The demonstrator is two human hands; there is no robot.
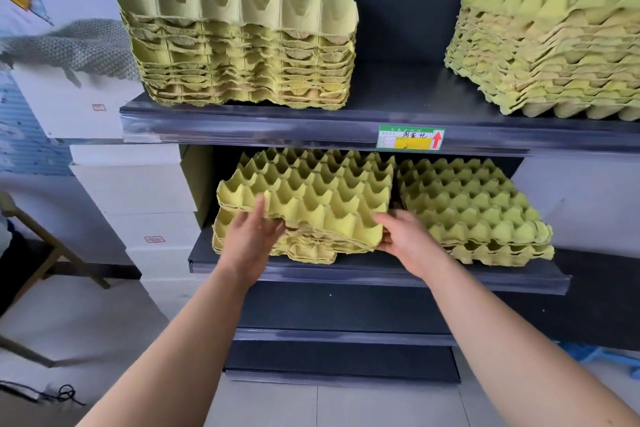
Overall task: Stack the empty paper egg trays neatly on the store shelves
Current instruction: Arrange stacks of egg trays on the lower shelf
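On the middle shelf (346,270) a bundle of yellow-green paper egg trays (311,194) lies tilted on a lower pile (304,251), its front edge lifted and askew. My left hand (251,236) holds the bundle's front edge left of centre, thumb on top, fingers under. My right hand (403,236) grips the front right corner of the same bundle. A second, neater stack (474,211) sits to the right on that shelf. The upper shelf (311,121) carries a tall stack at the left (239,42) and another at the right (554,48).
A green and white price label (411,138) is on the upper shelf's front rail. White cartons (135,191) are piled left of the shelving, with a grey mesh sheet (76,45) draped above. A wooden frame (41,253) stands on the tiled floor at left.
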